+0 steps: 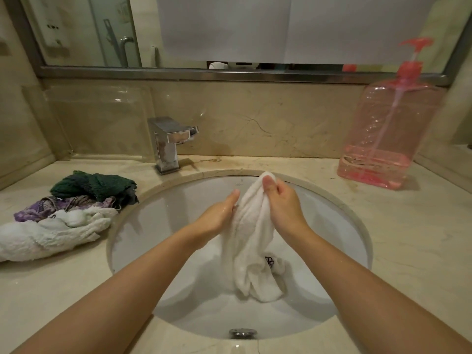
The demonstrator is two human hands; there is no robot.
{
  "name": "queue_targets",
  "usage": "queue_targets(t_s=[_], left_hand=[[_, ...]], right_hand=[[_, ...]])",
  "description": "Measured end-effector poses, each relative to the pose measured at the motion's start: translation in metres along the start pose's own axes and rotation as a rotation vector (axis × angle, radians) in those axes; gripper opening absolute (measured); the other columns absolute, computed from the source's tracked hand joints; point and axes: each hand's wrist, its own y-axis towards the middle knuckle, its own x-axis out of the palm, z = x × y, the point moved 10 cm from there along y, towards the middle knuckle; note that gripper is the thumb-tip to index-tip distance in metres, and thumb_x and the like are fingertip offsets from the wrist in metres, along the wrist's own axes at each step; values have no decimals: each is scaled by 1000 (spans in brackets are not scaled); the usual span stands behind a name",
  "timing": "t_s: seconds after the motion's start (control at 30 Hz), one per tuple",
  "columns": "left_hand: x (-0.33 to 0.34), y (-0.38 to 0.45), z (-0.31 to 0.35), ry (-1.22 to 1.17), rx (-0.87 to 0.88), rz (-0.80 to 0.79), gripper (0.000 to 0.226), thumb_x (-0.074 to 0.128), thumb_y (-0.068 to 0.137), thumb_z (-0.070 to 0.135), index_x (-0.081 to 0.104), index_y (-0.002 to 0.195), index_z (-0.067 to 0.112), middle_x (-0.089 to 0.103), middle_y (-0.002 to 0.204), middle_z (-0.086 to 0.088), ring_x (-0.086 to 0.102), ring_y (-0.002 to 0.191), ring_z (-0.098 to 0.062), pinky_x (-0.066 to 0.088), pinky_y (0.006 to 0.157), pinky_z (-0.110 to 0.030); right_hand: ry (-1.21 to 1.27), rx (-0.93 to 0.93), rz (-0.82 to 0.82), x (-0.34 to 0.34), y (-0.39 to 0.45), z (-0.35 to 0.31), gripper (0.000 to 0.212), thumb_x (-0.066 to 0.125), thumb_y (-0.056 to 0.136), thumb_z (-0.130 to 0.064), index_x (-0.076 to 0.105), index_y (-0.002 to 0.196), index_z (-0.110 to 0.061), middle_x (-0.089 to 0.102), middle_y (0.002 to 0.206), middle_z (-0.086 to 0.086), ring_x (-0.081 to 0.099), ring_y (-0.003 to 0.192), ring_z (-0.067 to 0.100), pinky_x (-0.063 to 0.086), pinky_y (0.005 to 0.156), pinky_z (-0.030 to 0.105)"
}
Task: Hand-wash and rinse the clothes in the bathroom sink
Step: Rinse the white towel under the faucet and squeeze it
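- While both hands work over the sink (339,208), a white cloth (251,238) hangs bunched between them, its lower end trailing down into the basin near the bottom.
- Right hand (282,203) grips the top of the cloth, thumb pressed on the near side and fingers curled round the far side.
- Left hand (221,213) lies against the cloth's left side; its thumb is straight and points up, while the fingers are hidden behind the fabric, so I cannot tell whether they close on it.
- A small dark mark shows on the cloth low down, where it folds.
- The drain (242,332) sits at the near edge of the basin, well apart from the cloth.
- A chrome tap (167,144) stands on the counter (408,238) behind the sink, left of centre, spout pointing right.
- Left of the sink lies a pile of laundry (63,215): a dark green piece at the back, a purple patterned one in the middle, a white fluffy one at the front, all touching.
- A pink pump bottle (388,134) stands at the back right of the counter, with only a shallow layer of liquid in it.
- A mirror (229,29) runs along the wall above the backsplash.
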Motion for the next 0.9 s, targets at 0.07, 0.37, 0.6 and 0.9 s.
queue_targets(t_s=[0.07, 0.37, 0.6, 0.9], left_hand=[[-16, 1, 3, -45, 14, 151, 70, 27, 98, 60, 71, 103, 6, 71, 105, -8, 64, 101, -26, 47, 92, -39], [-46, -17, 11, -366, 95, 456, 27, 53, 96, 23, 61, 77, 6, 61, 71, -10, 58, 68, -24, 49, 62, -34], [-3, -26, 2, -647, -61, 335, 31, 41, 101, 19, 59, 78, 11, 59, 65, -4, 57, 60, -17, 43, 47, -22], [-4, -29, 10, -575, -71, 394, 31, 40, 101, 20, 57, 75, 13, 58, 75, -6, 55, 67, -19, 45, 61, -27]], right_hand=[[-63, -2, 60, -8, 1, 0, 43, 42, 102, -37, 54, 90, 3, 50, 77, 7, 46, 71, 13, 39, 60, 20], [-153, -238, 22, 26, -38, -45, 24, 62, 87, -21, 50, 71, -9, 47, 63, -6, 39, 59, 6, 35, 58, 27], [-350, -89, 177, 27, -35, -31, 45, 47, 98, -31, 46, 56, -17, 52, 56, -2, 49, 59, 18, 33, 55, 32], [-403, -160, 157, 24, -26, -33, 41, 45, 99, -26, 49, 58, -20, 50, 57, -4, 49, 65, 21, 32, 54, 34]])
